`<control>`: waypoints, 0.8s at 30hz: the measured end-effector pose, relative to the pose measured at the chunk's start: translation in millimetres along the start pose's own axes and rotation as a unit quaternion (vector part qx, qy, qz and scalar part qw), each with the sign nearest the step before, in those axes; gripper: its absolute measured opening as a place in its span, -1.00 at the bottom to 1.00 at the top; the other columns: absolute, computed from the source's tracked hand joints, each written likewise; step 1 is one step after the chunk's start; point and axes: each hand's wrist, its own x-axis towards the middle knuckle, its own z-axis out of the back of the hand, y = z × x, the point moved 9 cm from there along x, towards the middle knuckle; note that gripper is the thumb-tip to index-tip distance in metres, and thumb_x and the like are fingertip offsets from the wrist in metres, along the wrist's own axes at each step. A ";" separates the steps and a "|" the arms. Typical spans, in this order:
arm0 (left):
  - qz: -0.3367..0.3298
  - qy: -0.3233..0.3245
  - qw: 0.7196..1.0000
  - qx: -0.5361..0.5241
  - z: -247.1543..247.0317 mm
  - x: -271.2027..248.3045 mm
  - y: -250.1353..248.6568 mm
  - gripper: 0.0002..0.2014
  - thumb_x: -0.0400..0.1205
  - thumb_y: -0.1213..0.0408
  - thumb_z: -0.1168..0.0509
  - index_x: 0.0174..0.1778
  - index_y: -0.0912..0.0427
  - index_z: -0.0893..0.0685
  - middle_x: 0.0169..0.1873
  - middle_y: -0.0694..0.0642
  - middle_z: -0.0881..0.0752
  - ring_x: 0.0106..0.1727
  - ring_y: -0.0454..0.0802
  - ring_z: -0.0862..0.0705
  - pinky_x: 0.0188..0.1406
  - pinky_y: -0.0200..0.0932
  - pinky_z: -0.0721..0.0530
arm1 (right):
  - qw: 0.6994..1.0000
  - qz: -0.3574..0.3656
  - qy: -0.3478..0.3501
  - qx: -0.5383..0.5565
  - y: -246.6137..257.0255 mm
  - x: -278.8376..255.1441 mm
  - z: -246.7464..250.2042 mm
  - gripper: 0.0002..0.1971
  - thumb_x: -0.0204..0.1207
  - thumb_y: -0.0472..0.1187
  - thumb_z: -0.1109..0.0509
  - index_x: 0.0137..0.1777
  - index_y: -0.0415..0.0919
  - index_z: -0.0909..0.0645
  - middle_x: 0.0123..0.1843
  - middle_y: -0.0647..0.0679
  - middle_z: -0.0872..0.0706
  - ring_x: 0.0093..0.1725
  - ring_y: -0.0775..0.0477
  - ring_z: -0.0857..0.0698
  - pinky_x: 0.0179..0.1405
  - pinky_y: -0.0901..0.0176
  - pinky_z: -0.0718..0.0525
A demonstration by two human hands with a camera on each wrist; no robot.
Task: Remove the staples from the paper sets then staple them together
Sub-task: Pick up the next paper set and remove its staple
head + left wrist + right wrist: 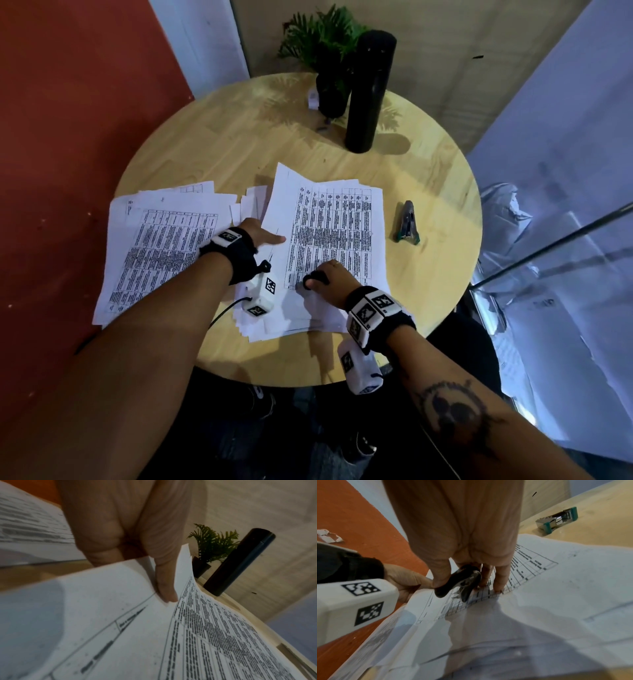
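Note:
A paper set printed with a table (pixel 329 233) lies in the middle of the round wooden table (pixel 438 178), on top of more loose sheets. My left hand (pixel 263 234) holds its left edge, thumb on top and the other fingers hidden under the sheet. In the left wrist view one finger (pixel 165 588) lies between two sheets. My right hand (pixel 329 274) grips a black staple remover (pixel 315 279) at the set's near corner. The right wrist view shows the remover's metal claws (pixel 462 584) just above the paper, with two fingertips (pixel 500 584) pressing the sheet. A silver stapler (pixel 407 224) with green ends lies to the right.
A second stack of printed sheets (pixel 164 246) lies at the left of the table. A tall black cylinder (pixel 370 92) and a small potted plant (pixel 325 54) stand at the far edge. Bare wood shows between them and the papers. An orange wall (pixel 68 137) is at the left.

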 end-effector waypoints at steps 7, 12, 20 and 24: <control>-0.133 -0.108 0.977 -0.131 38.2 -48.1 -28.9 -0.54 0.39 0.37 -0.57 0.20 0.34 -0.68 0.14 0.32 -0.74 0.21 0.18 -0.70 0.35 0.18 -0.58 | 0.984 0.056 -0.123 0.118 15.6 -25.8 93.8 -0.55 0.51 -0.02 -0.38 0.08 -0.49 -0.64 -0.08 -0.29 -0.59 -0.07 -0.18 -0.59 -0.03 -0.15 -0.62; -0.217 -0.125 0.942 -0.224 68.6 -101.0 -57.5 -0.64 0.45 0.44 -0.50 0.16 0.38 -0.70 0.09 0.27 -0.74 0.03 0.03 -0.76 0.22 0.03 -0.64 | 0.954 0.147 -0.259 0.010 74.6 -64.5 208.2 -0.54 0.40 -0.06 -0.52 0.24 -0.29 -0.63 0.58 -0.23 -0.16 0.45 -0.20 -0.43 0.45 0.04 -0.39; -0.303 -0.096 0.921 -0.227 92.1 -165.7 -104.1 -0.76 0.48 0.50 -0.43 0.05 0.25 -0.72 -0.30 -0.27 -0.79 -0.15 -0.34 -0.75 0.01 -0.27 -0.65 | 0.950 0.214 -0.191 -0.121 160.8 -106.8 263.0 -0.54 0.37 -0.11 -0.54 0.25 -0.24 -0.65 0.34 -0.21 -0.44 0.37 -0.12 -0.45 0.34 0.14 -0.42; -0.338 -0.095 0.913 -0.209 103.4 -199.2 -125.0 -0.80 0.52 0.47 -0.42 0.06 0.32 -0.71 -0.30 -0.35 -0.71 -0.33 -0.44 -0.70 -0.16 -0.47 -0.62 | 0.953 0.234 -0.184 -0.051 179.6 -134.3 276.1 -0.59 0.33 -0.16 -0.54 0.17 -0.30 -0.67 0.11 -0.18 -0.48 0.08 -0.10 -0.59 0.01 0.21 -0.67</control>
